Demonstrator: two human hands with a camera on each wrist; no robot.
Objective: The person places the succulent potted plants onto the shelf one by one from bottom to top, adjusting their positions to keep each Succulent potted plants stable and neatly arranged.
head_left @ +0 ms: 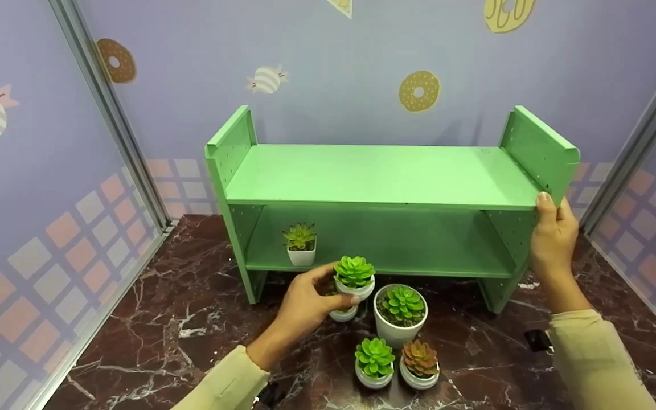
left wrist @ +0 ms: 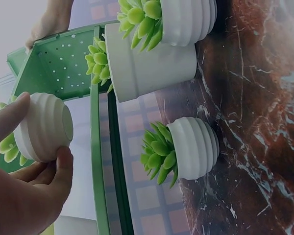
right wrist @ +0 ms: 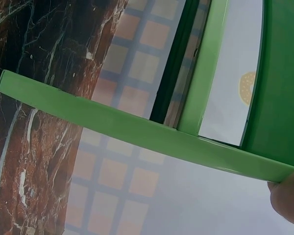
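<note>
My left hand (head_left: 308,296) grips a small potted succulent (head_left: 355,278) by its ribbed white pot, in front of the green shelf's lower board. The left wrist view shows the thumb and fingers around that pot (left wrist: 44,128), which is lifted off the table. My right hand (head_left: 556,236) holds the front edge of the right side panel of the green two-tier shelf (head_left: 379,173), thumb on its near face. On the lower board, toward the left, stands a succulent in a square white pot (head_left: 302,256). A larger white-potted succulent (head_left: 401,327) stands just right of the held plant.
Nearer me on the dark marbled table (head_left: 180,353) stand a green succulent (head_left: 374,378) and a reddish one (head_left: 419,380). Another small pot (head_left: 343,314) sits partly hidden below the held plant. Patterned walls (head_left: 333,68) enclose the back and sides.
</note>
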